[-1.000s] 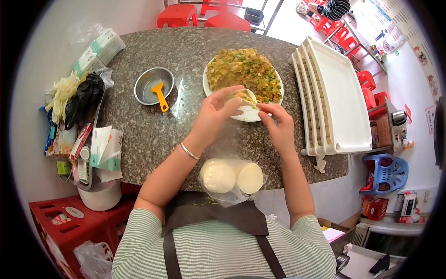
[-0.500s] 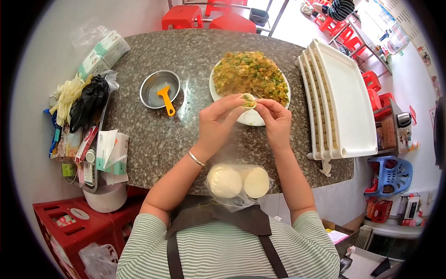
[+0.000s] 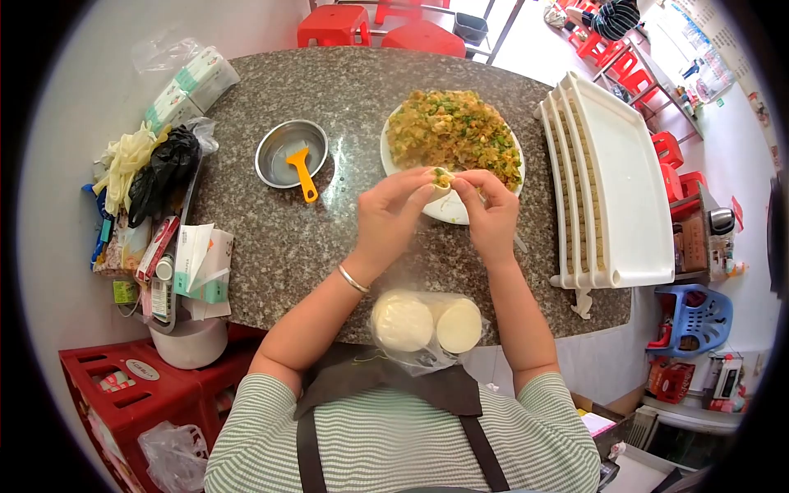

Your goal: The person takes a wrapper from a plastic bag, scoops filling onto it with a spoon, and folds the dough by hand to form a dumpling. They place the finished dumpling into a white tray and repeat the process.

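Both hands hold a half-folded dumpling [image 3: 441,191], its pale round wrapper curled around green and orange filling that still shows at the top. My left hand [image 3: 388,215] pinches its left side between thumb and fingers. On the other side, my right hand [image 3: 491,220] grips the wrapper's edge with thumb and fingertips. Just beyond the hands is a white plate [image 3: 449,214] heaped with chopped filling [image 3: 456,135]. Between my forearms, near the table edge, lie two stacks of round dumpling wrappers [image 3: 403,322] in a clear plastic bag.
A metal bowl [image 3: 265,164] with an orange-handled tool [image 3: 303,176] in it stands left on the granite table [image 3: 271,246]. Stacked white trays [image 3: 620,197] line the right side. Tissue packs [image 3: 185,94], gloves and a black bag [image 3: 164,168] crowd the left edge.
The view has shifted slightly, so the table things sit a little further right. Both hands stay pinched on the dumpling, with its filling now more visible at the top.
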The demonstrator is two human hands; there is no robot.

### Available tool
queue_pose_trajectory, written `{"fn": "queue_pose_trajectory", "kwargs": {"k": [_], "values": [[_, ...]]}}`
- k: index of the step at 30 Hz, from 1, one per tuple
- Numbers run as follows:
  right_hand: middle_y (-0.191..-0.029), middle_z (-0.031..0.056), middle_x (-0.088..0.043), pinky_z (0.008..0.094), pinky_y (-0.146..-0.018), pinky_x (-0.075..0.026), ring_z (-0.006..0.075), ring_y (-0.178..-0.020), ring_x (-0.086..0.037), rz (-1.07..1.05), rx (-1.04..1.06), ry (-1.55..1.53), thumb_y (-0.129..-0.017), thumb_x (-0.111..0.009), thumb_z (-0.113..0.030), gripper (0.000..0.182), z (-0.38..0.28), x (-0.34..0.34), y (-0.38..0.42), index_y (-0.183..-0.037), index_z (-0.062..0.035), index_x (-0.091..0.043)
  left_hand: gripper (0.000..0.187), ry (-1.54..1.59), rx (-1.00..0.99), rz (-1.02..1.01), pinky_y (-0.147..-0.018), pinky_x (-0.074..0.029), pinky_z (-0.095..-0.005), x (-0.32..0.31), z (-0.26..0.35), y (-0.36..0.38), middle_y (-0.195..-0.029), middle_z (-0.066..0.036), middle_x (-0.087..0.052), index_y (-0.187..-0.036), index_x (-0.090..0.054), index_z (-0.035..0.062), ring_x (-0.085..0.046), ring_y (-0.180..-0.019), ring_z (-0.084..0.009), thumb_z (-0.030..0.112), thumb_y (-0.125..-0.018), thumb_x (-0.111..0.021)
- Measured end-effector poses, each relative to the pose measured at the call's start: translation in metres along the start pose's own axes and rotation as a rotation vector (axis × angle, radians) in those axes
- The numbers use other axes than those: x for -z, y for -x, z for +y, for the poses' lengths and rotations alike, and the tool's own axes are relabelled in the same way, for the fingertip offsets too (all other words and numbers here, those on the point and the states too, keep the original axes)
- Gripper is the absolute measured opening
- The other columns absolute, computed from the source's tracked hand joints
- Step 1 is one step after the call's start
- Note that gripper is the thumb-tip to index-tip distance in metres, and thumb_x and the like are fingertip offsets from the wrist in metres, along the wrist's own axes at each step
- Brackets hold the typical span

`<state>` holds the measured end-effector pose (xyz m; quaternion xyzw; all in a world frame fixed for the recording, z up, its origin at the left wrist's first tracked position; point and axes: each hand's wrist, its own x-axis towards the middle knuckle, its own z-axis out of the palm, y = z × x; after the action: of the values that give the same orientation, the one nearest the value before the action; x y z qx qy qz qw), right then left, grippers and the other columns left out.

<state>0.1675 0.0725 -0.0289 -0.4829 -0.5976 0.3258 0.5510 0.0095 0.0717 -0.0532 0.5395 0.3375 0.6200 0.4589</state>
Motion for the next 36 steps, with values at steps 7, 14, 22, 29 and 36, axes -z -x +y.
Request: {"fn": "queue_pose_trajectory", "kwargs": {"k": [7,14,22,29,36], "values": [[-0.087,0.0094,-0.068,0.031,-0.079,-0.049,0.0188,-0.086,-0.063,-0.007,0.145,0.155,-0.083,-0.069,-0.009,0.013,-0.005,0.002,-0.003,-0.091,0.0014,-0.068,0.014,-0.035,0.005,-0.003,-0.088,-0.053,-0.0306,0.001,0.007,-0.002,-0.112,-0.015,-0.067,-0.1,-0.071,-0.002,-0.065,-0.101,-0.019,0.002,-0.087,-0.066],[-0.087,0.0099,-0.067,0.0307,-0.079,-0.048,0.0192,-0.085,-0.063,-0.15,-0.019,0.076,-0.084,-0.067,-0.009,0.012,-0.004,0.014,-0.008,-0.089,0.0018,-0.066,0.013,-0.036,0.036,-0.111,-0.088,-0.053,-0.0306,0.004,0.006,-0.002,-0.111,-0.015,-0.068,-0.097,-0.071,-0.0022,-0.065,-0.101,-0.0186,0.002,-0.086,-0.067],[-0.087,0.0129,-0.067,0.0342,-0.081,-0.048,0.0257,-0.087,-0.064,-0.096,0.181,0.199,-0.082,-0.068,-0.007,0.01,0.003,0.008,-0.002,-0.088,0.001,-0.067,0.018,-0.102,0.204,-0.024,-0.084,-0.054,-0.027,0.002,0.007,0.0,-0.11,-0.015,-0.068,-0.103,-0.068,-0.003,-0.067,-0.096,-0.0171,0.002,-0.086,-0.068],[-0.082,0.007,-0.064,0.0281,-0.075,-0.046,0.0165,-0.081,-0.06,-0.101,0.033,0.163,-0.087,-0.068,-0.011,0.013,0.012,0.019,-0.005,-0.088,0.0013,-0.064,0.016,0.062,0.171,-0.09,-0.088,-0.052,-0.0293,0.004,0.0,-0.003,-0.11,-0.013,-0.068,-0.101,-0.069,-0.002,-0.065,-0.099,-0.0174,0.002,-0.086,-0.068],[-0.084,0.0066,-0.063,0.0286,-0.074,-0.045,0.0154,-0.08,-0.059,-0.143,0.1,0.176,-0.087,-0.068,-0.011,0.013,0.008,0.016,-0.001,-0.089,0.0011,-0.063,0.012,0.002,0.155,-0.127,-0.086,-0.052,-0.0297,0.003,0.001,0.0,-0.108,-0.012,-0.069,-0.096,-0.072,-0.001,-0.065,-0.097,-0.0163,0.003,-0.085,-0.069]]}}
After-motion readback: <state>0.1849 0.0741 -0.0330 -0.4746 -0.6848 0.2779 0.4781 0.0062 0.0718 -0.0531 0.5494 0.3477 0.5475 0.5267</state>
